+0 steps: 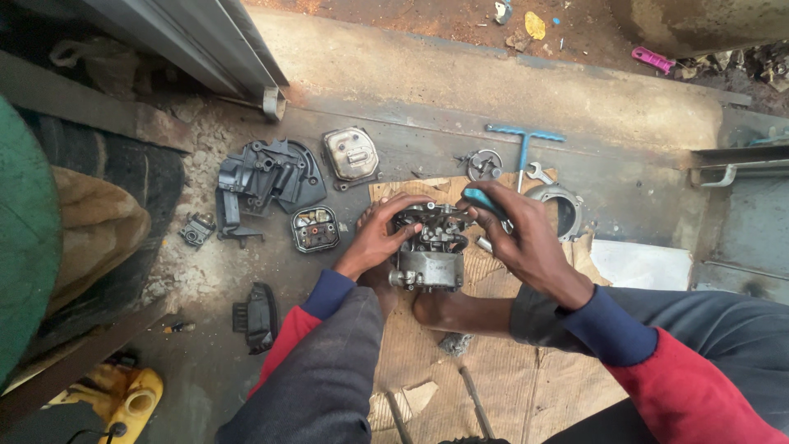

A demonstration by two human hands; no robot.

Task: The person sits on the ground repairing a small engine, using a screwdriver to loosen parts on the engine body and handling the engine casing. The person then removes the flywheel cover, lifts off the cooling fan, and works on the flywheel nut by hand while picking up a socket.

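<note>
Gripping small engine block [427, 247] at centre, on cardboard [493, 362] | left hand [376, 238] clamped on its 9 o'clock side | right hand [526, 242] at 3 o'clock, closed round teal-handled tool [481, 200] tipped toward block's top | block's long axis about 12–6 | black cover [267, 177], T-wrench [524, 140] lie at 10, 1 o'clock; nothing between.

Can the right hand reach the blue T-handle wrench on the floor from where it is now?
Probably yes. The right hand holds a teal-handled tool at the small engine, and the blue T-handle wrench lies just beyond it on open floor, nothing between. The hand must free itself first.
</note>
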